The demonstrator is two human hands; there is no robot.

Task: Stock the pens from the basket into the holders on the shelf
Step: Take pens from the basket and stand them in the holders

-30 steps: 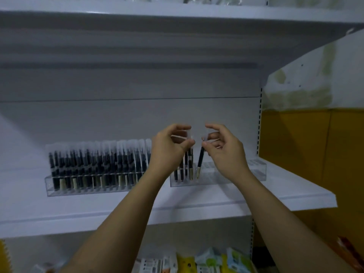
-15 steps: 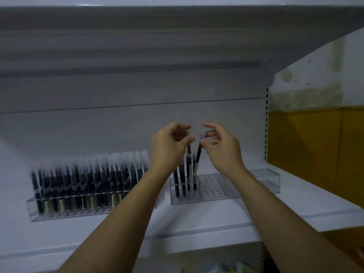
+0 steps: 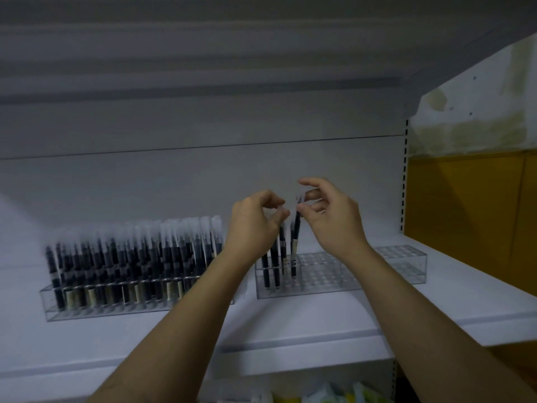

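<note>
Pen (image 3: 296,228) sunk into right holder (image 3: 363,273), right hand (image 3: 334,225) pinching it, left hand (image 3: 252,225) pinching neighbouring pen (image 3: 282,245), left holder (image 3: 116,309) full.

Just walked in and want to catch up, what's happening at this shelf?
A person is stocking pens. The right hand pinches a pen by its top, its lower end in the right holder, which has only a few pens at its left end. The left hand pinches the top of a neighbouring pen there. The left holder is already full.

Dim, bluish light; soft blur throughout; wide-angle bowing at edges.
</note>
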